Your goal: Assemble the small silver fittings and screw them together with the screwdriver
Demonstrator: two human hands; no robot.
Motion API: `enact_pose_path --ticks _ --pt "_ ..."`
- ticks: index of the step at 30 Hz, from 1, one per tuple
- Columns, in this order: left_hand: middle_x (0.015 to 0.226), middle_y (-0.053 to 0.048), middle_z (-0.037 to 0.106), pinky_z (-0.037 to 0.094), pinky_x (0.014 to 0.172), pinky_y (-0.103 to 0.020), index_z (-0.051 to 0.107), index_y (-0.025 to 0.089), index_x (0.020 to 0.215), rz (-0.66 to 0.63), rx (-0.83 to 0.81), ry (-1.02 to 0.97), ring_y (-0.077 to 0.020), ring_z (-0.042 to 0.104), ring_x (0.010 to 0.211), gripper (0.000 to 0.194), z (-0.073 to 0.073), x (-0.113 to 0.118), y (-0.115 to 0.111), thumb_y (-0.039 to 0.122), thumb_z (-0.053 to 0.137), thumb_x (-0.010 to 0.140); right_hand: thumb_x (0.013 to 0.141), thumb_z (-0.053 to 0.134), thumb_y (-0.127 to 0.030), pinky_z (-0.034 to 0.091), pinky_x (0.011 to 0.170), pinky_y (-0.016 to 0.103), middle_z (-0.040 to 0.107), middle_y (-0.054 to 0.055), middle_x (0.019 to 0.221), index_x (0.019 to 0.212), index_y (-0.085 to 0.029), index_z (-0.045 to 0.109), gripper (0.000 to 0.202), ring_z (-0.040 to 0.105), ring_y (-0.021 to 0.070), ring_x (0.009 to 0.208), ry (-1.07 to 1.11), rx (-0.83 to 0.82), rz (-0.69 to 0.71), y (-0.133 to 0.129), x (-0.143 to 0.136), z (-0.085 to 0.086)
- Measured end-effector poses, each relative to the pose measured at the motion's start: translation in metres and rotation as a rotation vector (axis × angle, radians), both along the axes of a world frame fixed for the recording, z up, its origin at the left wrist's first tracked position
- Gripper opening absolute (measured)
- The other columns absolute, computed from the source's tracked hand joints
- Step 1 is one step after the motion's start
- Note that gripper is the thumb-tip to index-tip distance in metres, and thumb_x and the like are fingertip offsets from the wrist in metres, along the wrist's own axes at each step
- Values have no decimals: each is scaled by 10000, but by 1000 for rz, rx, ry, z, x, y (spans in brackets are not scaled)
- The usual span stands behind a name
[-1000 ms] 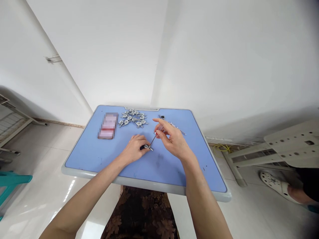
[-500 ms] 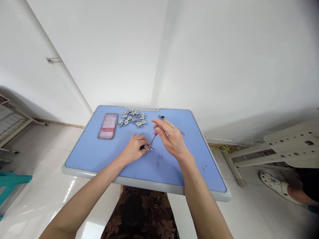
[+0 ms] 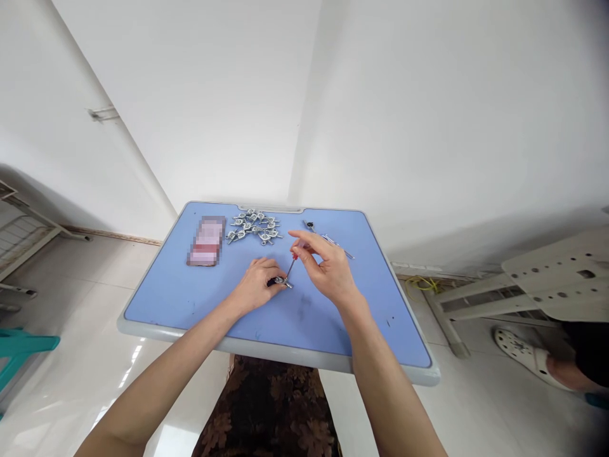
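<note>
On a blue-topped desk (image 3: 166,304), read as a clock with twelve at the wall, a pixelated phone (image 3: 206,241) lies at ten o'clock and a heap of small metal fittings (image 3: 255,227) at eleven. Near the center, the left hand (image 3: 259,285) clamps a black-and-silver fitting (image 3: 281,281), its long axis pointing from the fingertips toward four o'clock. A red-collared screwdriver (image 3: 291,266) meets it tip-first, slanting toward one o'clock into the pinched thumb and fingers of the right hand (image 3: 326,263), the farther hand from that piece. A dark-centered fitting (image 3: 310,225) lies at one o'clock, slim metal rods (image 3: 346,251) at two.
</note>
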State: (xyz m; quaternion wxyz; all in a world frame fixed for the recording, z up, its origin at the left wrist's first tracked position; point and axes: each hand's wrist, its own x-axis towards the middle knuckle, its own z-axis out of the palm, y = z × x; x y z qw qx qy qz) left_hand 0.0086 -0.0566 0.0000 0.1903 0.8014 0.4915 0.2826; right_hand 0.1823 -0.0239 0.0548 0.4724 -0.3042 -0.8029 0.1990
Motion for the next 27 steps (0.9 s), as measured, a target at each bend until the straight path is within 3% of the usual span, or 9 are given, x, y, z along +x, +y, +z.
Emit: enact_pose_path --ticks 4,9,12,19,24,27 --pt "900 -26 677 394 825 -372 708 207 879 4 6 -1 -213 577 888 62 0 0 0 221 680 825 911 554 -291 523 698 332 669 21 809 1044 -254 641 163 605 160 672 -41 52 -105 2 -2 -3" --pt "891 -27 672 396 823 -368 707 209 885 7 2 5 -212 578 884 67 0 0 -1 227 682 826 972 414 -248 524 746 336 665 41 878 1199 -244 575 278 626 164 774 -65 -10 1 0 1 0" --pt "896 -27 673 395 826 -369 706 205 884 4 3 3 -212 577 891 66 0 0 -1 225 682 826 958 449 -233 530 710 310 671 29 887 1149 -256 606 249 632 149 746 7 -33 33 -1 1 2" --pt "900 -37 678 403 830 -375 712 211 889 6 -8 4 -215 579 892 77 0 0 0 245 663 840 913 556 -309 504 629 299 651 25 767 941 -222 646 129 596 149 622 -15 48 -151 4 -3 -3" --pt "883 -32 675 399 835 -378 710 206 884 10 -9 3 -208 573 878 71 2 0 -1 238 665 840 953 460 -255 534 709 332 678 53 921 1201 -241 571 272 628 168 748 -60 43 -45 2 1 -2" --pt "885 -28 674 395 832 -371 708 204 875 6 -5 2 -208 571 876 60 2 0 -2 229 676 831 955 437 -205 545 733 325 683 36 938 1209 -257 568 290 639 151 761 -5 -27 37 0 2 1"
